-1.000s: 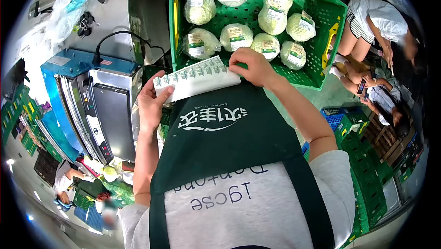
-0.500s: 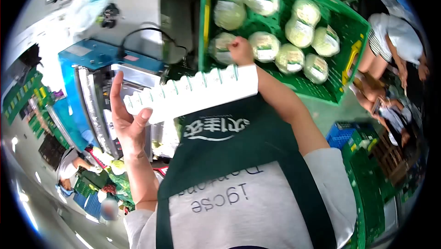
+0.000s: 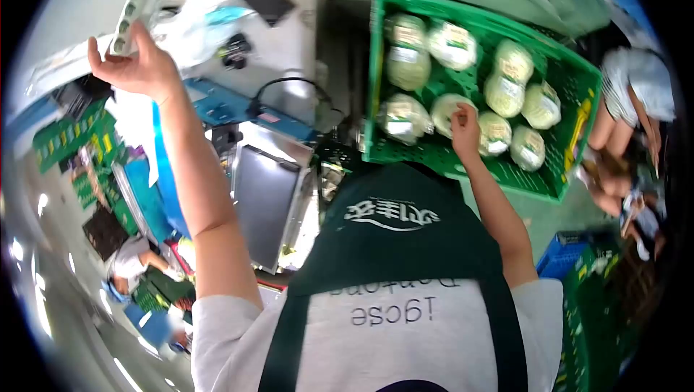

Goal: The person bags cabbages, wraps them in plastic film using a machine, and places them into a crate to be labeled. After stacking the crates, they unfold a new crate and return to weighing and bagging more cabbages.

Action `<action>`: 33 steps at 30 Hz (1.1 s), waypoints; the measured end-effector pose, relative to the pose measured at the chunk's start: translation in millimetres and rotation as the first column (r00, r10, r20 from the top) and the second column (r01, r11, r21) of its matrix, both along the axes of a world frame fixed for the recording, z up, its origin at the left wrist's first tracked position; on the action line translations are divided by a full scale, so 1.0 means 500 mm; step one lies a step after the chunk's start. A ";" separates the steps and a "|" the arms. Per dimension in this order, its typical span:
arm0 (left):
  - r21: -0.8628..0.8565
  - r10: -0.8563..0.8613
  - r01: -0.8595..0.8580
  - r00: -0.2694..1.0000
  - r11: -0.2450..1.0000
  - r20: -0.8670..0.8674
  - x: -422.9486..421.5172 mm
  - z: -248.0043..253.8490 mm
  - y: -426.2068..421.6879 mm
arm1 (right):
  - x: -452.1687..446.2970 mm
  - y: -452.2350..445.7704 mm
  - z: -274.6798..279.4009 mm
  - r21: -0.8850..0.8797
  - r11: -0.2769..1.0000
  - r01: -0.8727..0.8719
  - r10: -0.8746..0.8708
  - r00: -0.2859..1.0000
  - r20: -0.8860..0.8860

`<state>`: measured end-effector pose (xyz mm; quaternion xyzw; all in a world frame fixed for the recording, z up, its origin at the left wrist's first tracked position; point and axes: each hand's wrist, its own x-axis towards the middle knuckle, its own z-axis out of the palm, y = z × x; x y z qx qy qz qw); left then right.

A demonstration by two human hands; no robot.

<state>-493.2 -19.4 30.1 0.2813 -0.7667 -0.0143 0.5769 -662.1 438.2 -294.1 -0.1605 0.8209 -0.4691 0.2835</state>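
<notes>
While the left hand (image 3: 137,67) is meeting the label strip (image 3: 133,3) at the upper left, its grip spreading wide, the right hand (image 3: 466,130) is touching a cabbage (image 3: 442,112) in the crate (image 3: 375,52), right of centre; I cannot tell how closed its grip is.

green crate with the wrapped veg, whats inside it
The green crate holds pale-green vegetables, wrapped and labelled. The right hand partly hides one in the row nearest the body. Whatever lies directly beneath the vegetables is covered.
</notes>
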 end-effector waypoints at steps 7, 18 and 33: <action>0.280 0.081 -0.241 0.874 0.929 0.480 -0.027 -0.254 0.117 | -0.061 0.067 0.035 0.039 0.998 0.059 -0.046 0.963 -0.266; 0.576 -0.564 0.197 0.593 0.793 0.574 -0.333 -0.647 0.449 | -0.235 -0.259 -0.081 0.239 0.934 -0.266 0.354 0.596 -0.720; 0.680 -0.551 0.084 0.662 0.728 0.508 -0.316 -0.601 0.557 | -0.470 0.115 0.013 0.193 0.979 -0.069 0.190 0.660 -0.727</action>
